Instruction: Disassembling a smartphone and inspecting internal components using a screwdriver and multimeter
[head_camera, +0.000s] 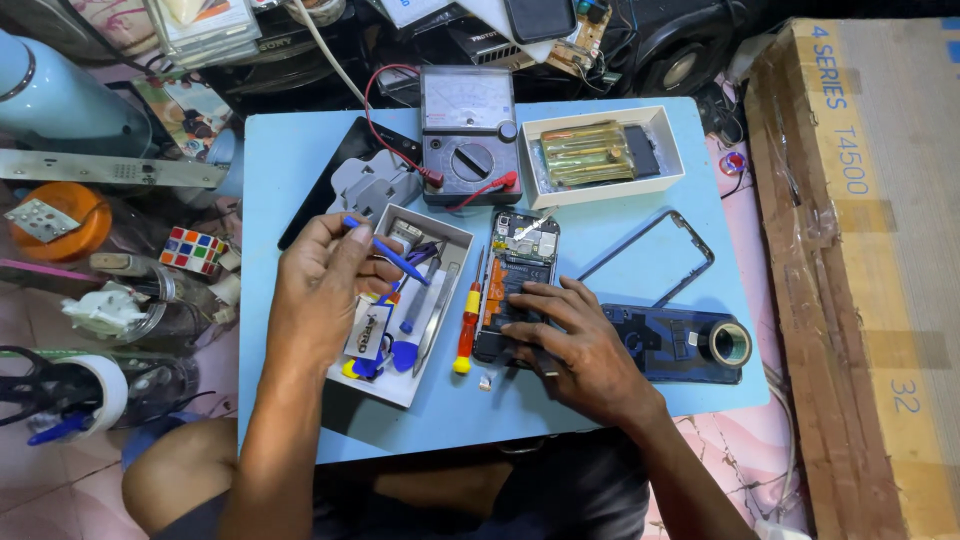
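Observation:
An opened smartphone (522, 262) lies face down at the middle of a light blue table (290, 150), its circuit boards showing. My right hand (570, 345) rests on the phone's lower half, fingers pressed on it. My left hand (322, 290) hovers over a white tray of tools (452, 236) and pinches a thin blue tool (395, 258) that points toward the phone. A red and yellow screwdriver (466, 328) lies between the tray and the phone.
An analog multimeter (470, 130) with red leads stands at the back. A white box (668, 150) holds yellowish parts. A thin phone frame (650, 255), a dark back cover (660, 345) and a tape roll (730, 343) lie right. A large cardboard box (870, 260) borders the right side.

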